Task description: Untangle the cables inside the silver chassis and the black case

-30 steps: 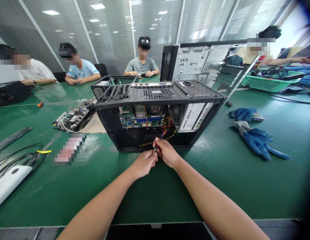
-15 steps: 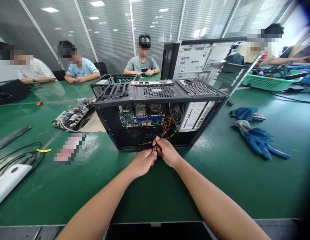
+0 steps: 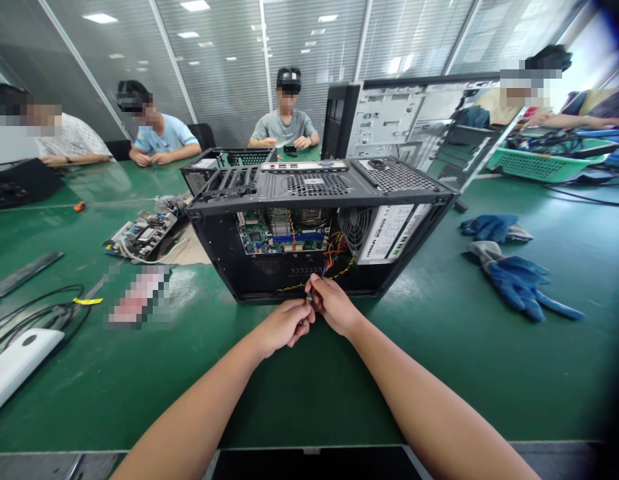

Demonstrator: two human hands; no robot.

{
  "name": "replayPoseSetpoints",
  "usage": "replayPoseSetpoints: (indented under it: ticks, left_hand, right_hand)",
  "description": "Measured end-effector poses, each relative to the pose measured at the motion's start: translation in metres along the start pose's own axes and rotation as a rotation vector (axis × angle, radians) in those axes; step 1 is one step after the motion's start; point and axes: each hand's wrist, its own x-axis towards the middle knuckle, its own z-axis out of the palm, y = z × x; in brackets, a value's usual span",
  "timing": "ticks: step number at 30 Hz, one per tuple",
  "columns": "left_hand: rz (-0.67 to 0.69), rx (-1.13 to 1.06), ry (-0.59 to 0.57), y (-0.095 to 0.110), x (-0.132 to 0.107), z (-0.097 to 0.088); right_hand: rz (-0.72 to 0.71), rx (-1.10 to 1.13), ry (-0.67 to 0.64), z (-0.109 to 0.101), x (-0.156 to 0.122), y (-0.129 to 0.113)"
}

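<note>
**Item 1. Computer case** (image 3: 314,187): black sheet steel, boxy, lying on its side on the green counter (image 3: 439,360) with the open face toward the wearer. The upper panel is punched with vent slots and round mesh. Inside are a green motherboard (image 3: 269,235) and, to the right, a grey metal power supply (image 3: 389,230) with a round wire-guarded fan.

**Item 2. Wire bundle** (image 3: 330,257): thin insulated strands in red, yellow, black and blue, plus one yellow-and-black twisted pair. It runs from the case interior down over the lower lip to the hands, just in front of the opening.

**Item 3. Left hand** (image 3: 284,325): bare, the grip closed, fingers curled in and the fingertips pinched on the end of the wire bundle.

**Item 4. Right hand** (image 3: 334,307): bare, the grip likewise closed, thumb and fingers nipped on the same wire ends. It touches the left hand at the tips (any plug between them is too small to make out).

**Item 5. Work gloves** (image 3: 519,281): blue, rubbery, with grey knit cuffs, lying limp on the counter well to the right.

**Item 6. Loose circuit board** (image 3: 142,235): flat and densely populated, resting left of the case.

**Item 7. Mesh basket** (image 3: 529,167): pale green plastic, at the far right, holding cables.
</note>
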Motion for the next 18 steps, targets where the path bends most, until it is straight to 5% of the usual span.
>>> replayPoseSetpoints:
  ticks: [8, 14, 18]
  left_hand:
    - [0.010, 0.330, 0.076, -0.0025, 0.0009, 0.0011]
    - [0.157, 0.799, 0.275, -0.0002, -0.0033, 0.0068]
    - [0.160, 0.784, 0.281, 0.0002, -0.0030, 0.0067]
  right_hand:
    - [-0.005, -0.025, 0.019, 0.0021, -0.0009, -0.0018]
    - [-0.020, -0.056, 0.034, 0.0013, -0.0004, -0.0006]
    - [-0.025, -0.058, 0.033, 0.0008, 0.0000, 0.0004]
